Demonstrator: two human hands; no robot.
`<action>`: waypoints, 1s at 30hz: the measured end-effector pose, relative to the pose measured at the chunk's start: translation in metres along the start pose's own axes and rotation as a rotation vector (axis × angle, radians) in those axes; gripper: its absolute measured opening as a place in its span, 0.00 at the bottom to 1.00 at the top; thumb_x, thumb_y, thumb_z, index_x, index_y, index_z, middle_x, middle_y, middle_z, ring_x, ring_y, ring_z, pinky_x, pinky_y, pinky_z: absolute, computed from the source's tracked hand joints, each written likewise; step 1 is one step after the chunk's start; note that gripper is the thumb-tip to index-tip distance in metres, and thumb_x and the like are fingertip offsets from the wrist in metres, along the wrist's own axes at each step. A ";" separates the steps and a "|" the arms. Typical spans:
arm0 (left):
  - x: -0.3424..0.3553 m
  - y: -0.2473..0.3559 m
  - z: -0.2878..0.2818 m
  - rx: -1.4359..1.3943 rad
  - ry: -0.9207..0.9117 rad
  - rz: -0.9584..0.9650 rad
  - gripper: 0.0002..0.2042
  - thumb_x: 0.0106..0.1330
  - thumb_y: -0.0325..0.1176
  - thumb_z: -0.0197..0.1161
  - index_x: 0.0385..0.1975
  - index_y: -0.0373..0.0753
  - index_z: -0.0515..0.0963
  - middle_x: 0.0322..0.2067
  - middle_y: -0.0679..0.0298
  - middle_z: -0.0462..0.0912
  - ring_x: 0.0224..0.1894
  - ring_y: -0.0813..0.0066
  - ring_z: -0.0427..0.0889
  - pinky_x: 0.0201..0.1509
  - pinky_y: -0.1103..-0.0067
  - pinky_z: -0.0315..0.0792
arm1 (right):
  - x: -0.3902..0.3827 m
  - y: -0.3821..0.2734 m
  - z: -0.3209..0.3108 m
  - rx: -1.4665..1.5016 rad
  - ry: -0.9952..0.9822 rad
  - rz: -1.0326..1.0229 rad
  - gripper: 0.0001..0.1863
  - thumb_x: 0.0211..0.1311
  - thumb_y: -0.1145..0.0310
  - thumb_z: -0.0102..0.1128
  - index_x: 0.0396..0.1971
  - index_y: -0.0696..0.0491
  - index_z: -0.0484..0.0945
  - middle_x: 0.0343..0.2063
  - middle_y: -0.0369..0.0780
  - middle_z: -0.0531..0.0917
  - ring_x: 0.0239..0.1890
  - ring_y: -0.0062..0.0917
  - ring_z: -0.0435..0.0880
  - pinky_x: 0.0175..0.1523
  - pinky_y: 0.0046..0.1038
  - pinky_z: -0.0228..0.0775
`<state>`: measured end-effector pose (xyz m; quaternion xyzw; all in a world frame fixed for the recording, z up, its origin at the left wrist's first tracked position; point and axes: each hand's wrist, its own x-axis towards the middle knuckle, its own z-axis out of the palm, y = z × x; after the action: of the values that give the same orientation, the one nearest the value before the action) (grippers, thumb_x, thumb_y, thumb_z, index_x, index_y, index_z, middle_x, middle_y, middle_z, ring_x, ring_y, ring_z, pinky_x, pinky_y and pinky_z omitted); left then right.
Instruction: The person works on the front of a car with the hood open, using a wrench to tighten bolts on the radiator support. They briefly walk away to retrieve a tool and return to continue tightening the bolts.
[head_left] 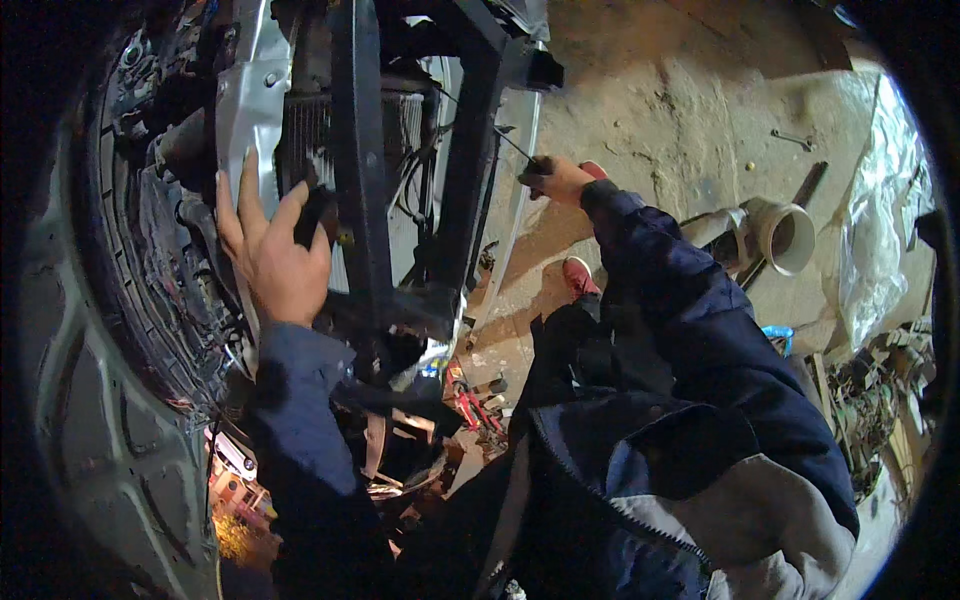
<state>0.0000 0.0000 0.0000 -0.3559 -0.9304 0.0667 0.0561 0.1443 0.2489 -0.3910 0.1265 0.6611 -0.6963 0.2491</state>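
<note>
My left hand (275,255) lies with its fingers spread on the silver crossmember (258,112) at the front of a car's engine bay. Black upright bars (357,150) run beside it, and a finned radiator (405,125) shows between them. Out to the right of the car's front, my right hand (563,182) is closed round the dark handle of a thin-shafted tool, which looks like a screwdriver (516,146). Its shaft points up and left toward the black frame (478,130). Whether the tip touches anything I cannot tell.
The raised hood (110,430) fills the lower left. On the concrete floor to the right lie a wrench (792,138), a pale round tube (782,238) and clear plastic sheeting (878,220). Red-handled tools (472,408) lie below the car front, near my red shoe (578,277).
</note>
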 end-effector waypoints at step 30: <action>0.005 0.000 0.001 -0.051 0.027 -0.016 0.15 0.53 0.29 0.79 0.42 0.42 0.91 0.75 0.59 0.67 0.79 0.42 0.53 0.80 0.54 0.54 | 0.098 -0.040 0.177 -0.006 0.069 -0.350 0.23 0.63 0.61 0.69 0.56 0.55 0.83 0.48 0.51 0.89 0.51 0.51 0.87 0.56 0.44 0.80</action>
<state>-0.0038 0.0032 -0.0011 -0.3508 -0.9337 0.0378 0.0603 0.0679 0.0574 -0.3898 0.0328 0.6834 -0.7222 0.1016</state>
